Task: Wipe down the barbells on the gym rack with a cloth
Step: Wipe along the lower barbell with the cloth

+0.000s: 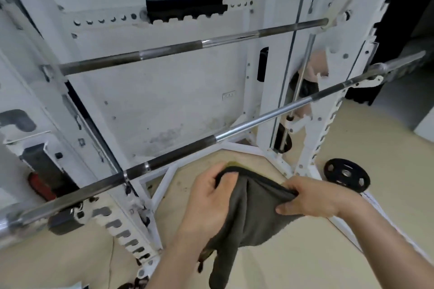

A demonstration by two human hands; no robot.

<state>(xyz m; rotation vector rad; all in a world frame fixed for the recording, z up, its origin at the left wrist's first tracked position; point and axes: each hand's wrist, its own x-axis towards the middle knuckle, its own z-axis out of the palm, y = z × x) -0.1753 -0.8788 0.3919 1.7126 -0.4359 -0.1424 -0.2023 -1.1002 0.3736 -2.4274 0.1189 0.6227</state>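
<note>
A dark grey cloth [246, 218] hangs between my two hands, below the nearer barbell. My left hand [206, 197] grips its left top corner, and my right hand [314, 197] pinches its right top edge. The nearer barbell [234, 129] runs slanted across the white rack [131, 195], from lower left to upper right, resting on the rack's hooks. A second barbell [187, 47] lies higher and farther back on the rack. Neither hand touches a barbell.
A black weight plate [346, 175] lies on the beige floor at the right of the rack's base. The rack's white floor frame [234, 148] crosses in front of me. A black pad [185, 8] sits on the upper crossbeam. Weight stacks stand at the left.
</note>
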